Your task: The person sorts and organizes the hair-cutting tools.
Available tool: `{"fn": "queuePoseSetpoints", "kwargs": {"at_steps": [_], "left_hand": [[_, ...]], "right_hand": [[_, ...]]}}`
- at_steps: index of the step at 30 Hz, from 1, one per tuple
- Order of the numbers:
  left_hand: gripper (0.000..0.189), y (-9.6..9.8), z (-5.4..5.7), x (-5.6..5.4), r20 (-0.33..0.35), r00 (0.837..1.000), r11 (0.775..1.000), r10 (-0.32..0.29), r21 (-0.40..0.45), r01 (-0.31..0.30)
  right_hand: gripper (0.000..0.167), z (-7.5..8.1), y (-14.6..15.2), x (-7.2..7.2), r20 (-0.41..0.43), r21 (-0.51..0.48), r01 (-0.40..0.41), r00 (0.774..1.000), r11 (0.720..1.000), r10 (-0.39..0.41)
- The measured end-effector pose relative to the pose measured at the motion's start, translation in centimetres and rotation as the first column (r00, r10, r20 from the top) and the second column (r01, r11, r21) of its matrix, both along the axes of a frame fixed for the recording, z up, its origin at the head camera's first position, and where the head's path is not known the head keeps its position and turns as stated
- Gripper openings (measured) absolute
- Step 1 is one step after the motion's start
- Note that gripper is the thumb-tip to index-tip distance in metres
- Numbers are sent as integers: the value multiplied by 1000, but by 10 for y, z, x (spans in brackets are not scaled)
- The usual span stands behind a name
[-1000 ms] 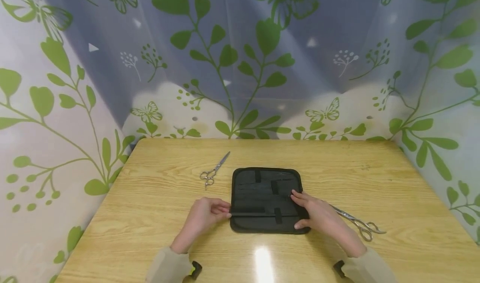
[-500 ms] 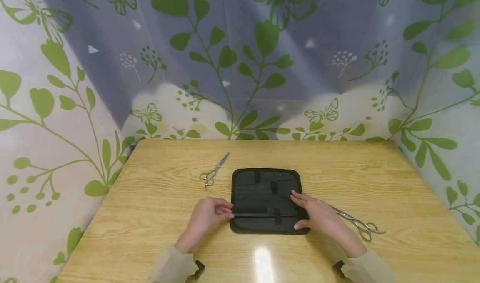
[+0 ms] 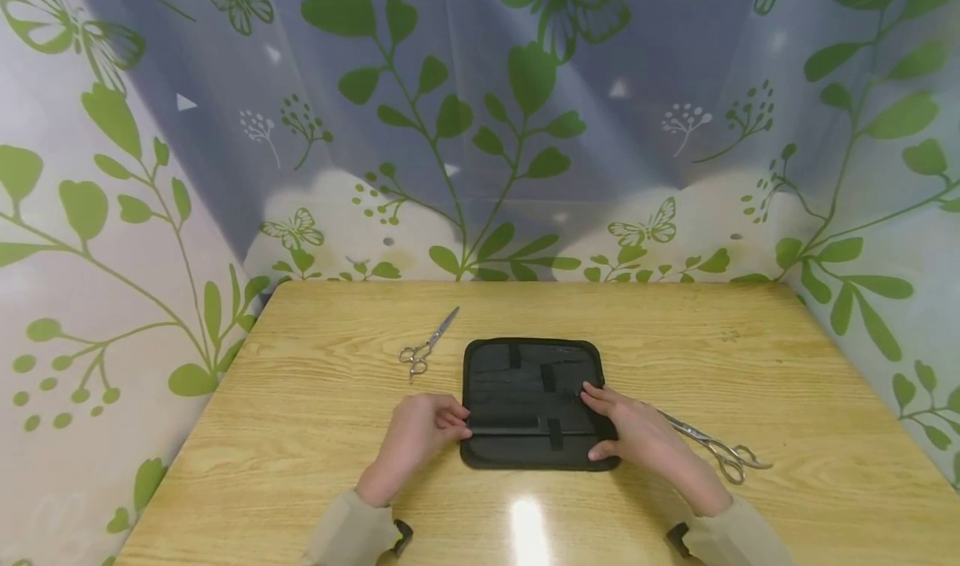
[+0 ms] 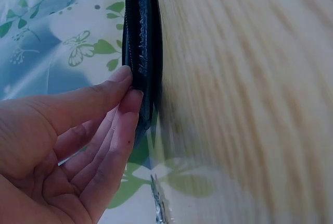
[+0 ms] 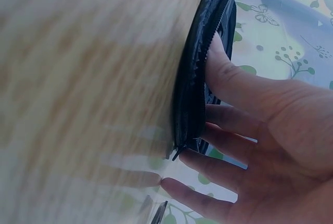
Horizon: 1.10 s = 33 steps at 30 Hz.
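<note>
A black zip case (image 3: 525, 458) lies unfolded on the table, with elastic loops on its dark inner face. My left hand (image 3: 420, 428) pinches the left end of a flat black comb (image 3: 506, 422), which lies lengthwise over the front part of the case. In the left wrist view the thumb (image 4: 112, 86) and a fingertip meet at the case's edge, and the comb itself is hard to make out. With fingers spread, my right hand (image 3: 637, 428) rests on the case's right side. In the right wrist view its thumb (image 5: 226, 70) lies over the zipped edge.
Silver scissors (image 3: 431, 343) lie on the table left of the case. A second pair (image 3: 723, 449) lies to the right, its blades partly hidden by my right hand. A leaf-patterned curtain (image 3: 480, 174) borders the wooden table (image 3: 337, 316) at the back and sides.
My left hand has moved slightly right, and the comb has slid right with it across the case. The right hand and both pairs of scissors have stayed in place.
</note>
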<state>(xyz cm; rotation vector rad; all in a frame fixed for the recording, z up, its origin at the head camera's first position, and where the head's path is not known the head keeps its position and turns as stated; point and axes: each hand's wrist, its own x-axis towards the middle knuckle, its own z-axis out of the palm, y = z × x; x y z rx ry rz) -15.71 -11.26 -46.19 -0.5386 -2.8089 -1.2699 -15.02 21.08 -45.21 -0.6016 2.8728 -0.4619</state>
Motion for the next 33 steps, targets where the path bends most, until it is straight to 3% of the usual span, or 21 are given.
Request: {"fn": "queuePoseSetpoints", "kwargs": {"at_steps": [7, 18, 25, 33], "left_hand": [[12, 3, 0, -2, -51, 999, 998, -1, -59, -2], [14, 7, -1, -1, -36, 999, 988, -13, -153, 8], [27, 11, 1, 2, -55, 998, 967, 15, -252, -28], [27, 14, 2, 5, -45, 998, 959, 37, -280, -48]], "right_hand": [[87, 2, -1, 2, 1, 3, 13, 1000, 1000, -13], [86, 4, -3, 2, 14, 7, 14, 1000, 1000, -14], [86, 3, -2, 2, 7, 8, 7, 1000, 1000, -7], [87, 1, -1, 1, 3, 2, 6, 1000, 1000, -6]]}}
